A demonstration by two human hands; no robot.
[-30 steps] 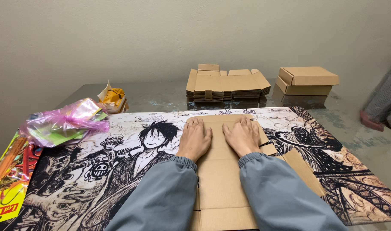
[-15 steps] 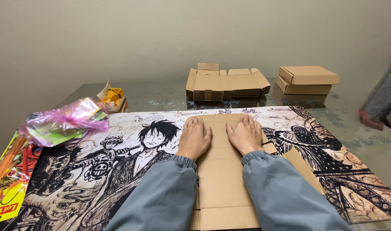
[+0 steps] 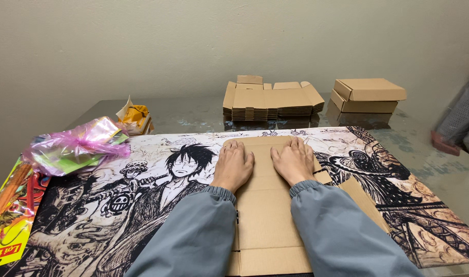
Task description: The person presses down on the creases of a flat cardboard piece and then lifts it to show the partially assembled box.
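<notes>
Cardboard, a flat brown unfolded box sheet (image 3: 268,225), lies on the black-and-white cartoon picture mat (image 3: 116,205), right in front of the person. Its long side runs from 6 o'clock up to 12 o'clock. Both hands lie flat on its far end, fingers close together and pointing to 12 o'clock. The left hand (image 3: 233,165) and right hand (image 3: 294,161) sit side by side, equally near.

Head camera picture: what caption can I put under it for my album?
Left hand and right hand press flat on an unfolded cardboard box blank on a comic-art mat.
</notes>
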